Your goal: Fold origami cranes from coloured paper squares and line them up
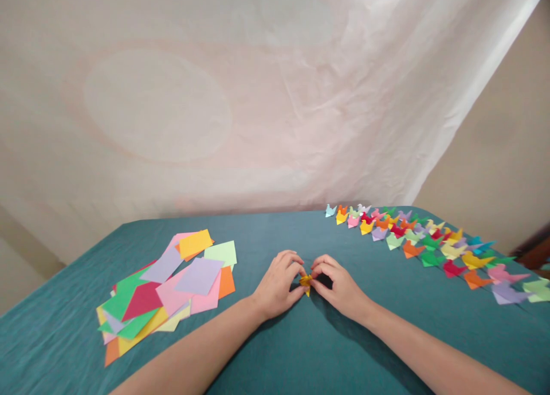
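Note:
A small folded piece of yellow origami paper [306,282] is pinched between both hands, just above the middle front of the table. My left hand [281,284] grips its left side between thumb and fingers. On its right side, my right hand [337,283] holds it with thumb and forefinger closed. The fingertips cover much of the paper, so its full shape cannot be made out; a pointed end shows at the bottom.
Loose sheets of coloured paper [200,277] overlap in a pile on the left. Rows of small folded paper birds [431,258] stand along the right side and back. A teal cloth [266,234] covers the table, and a pale sheet [258,108] hangs behind it.

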